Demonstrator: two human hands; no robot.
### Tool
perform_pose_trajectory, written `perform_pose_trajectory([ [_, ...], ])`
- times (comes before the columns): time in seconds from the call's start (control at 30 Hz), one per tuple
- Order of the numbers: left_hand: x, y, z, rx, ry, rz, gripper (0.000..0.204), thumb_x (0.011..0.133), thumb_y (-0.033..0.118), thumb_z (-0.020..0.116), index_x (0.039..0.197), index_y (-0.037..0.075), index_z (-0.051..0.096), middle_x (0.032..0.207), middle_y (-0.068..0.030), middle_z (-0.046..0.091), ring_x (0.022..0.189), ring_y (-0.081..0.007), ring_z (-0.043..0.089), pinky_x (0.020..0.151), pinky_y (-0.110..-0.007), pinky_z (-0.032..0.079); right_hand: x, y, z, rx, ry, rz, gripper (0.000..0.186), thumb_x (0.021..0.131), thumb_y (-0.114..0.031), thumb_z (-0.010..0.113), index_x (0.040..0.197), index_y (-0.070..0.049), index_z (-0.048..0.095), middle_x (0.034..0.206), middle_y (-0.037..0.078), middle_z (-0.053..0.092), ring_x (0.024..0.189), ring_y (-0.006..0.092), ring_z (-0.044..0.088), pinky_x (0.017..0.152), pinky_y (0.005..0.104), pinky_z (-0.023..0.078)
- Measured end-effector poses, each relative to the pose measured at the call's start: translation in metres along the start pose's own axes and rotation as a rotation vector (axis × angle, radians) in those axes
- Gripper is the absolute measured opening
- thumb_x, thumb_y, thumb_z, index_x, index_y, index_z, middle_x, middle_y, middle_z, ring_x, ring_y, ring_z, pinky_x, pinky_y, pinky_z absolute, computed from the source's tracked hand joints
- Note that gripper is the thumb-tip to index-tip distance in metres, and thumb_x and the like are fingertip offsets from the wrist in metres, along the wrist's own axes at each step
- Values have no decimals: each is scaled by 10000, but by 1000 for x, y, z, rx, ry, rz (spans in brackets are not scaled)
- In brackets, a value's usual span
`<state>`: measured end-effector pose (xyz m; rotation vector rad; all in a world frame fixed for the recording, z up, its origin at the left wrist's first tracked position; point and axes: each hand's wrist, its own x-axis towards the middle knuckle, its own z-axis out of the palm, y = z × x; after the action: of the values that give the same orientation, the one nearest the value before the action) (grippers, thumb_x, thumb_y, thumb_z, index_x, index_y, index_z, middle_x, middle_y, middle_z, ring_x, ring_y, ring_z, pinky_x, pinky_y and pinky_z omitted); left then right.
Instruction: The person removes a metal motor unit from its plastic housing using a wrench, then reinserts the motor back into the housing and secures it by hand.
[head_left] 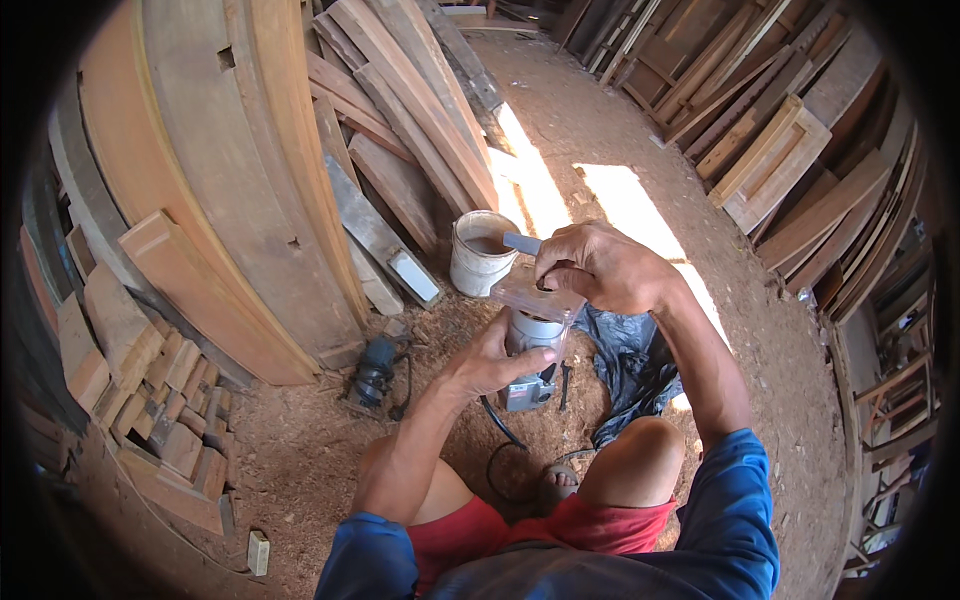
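In front of my knees I have a handheld router point(524, 394) turned with its clear plastic base point(515, 292) upward. My left hand point(487, 362) is wrapped round its body from the left, thumb across the near side. Above the base, my right hand point(607, 267) is closed with its fingers bent down toward the middle. A flat grey bar, perhaps a wrench point(521, 243), sticks out to the left from these fingers. My right fingers hide its other end and the centre of the base. A black cord point(503, 424) runs below the router.
A stained white bucket point(481, 270) stands just beyond the router. Crumpled black plastic point(628, 362) lies to the right, and a dark blue-green power tool point(373, 372) to the left. Wood offcuts point(180, 450) are piled at the left. Leaning boards point(410, 110) line both sides; sawdust covers the floor.
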<state>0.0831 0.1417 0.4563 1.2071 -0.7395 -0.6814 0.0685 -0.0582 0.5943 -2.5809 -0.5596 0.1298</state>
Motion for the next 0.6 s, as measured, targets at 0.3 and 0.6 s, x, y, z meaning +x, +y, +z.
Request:
perform_pose_trajectory([
  [0.3, 0, -1, -6, -60, -96, -74, 778, 845, 341, 768, 1438, 6, 392, 1219, -104, 581, 1135, -206, 575, 985, -382, 481, 7, 3, -3, 159, -77, 35, 207, 855, 43, 668, 1045, -10, 729, 1039, 133, 739, 967, 259, 689, 917, 399, 544],
  [0.6, 1, -8, -8, -107, -39, -64, 775, 837, 321, 771, 1437, 21, 384, 1192, -98, 594, 1116, -204, 584, 975, -381, 486, 10, 8, 2, 146, -16, 92, 153, 919, -112, 684, 1030, -22, 738, 995, 130, 734, 934, 243, 680, 858, 396, 530],
])
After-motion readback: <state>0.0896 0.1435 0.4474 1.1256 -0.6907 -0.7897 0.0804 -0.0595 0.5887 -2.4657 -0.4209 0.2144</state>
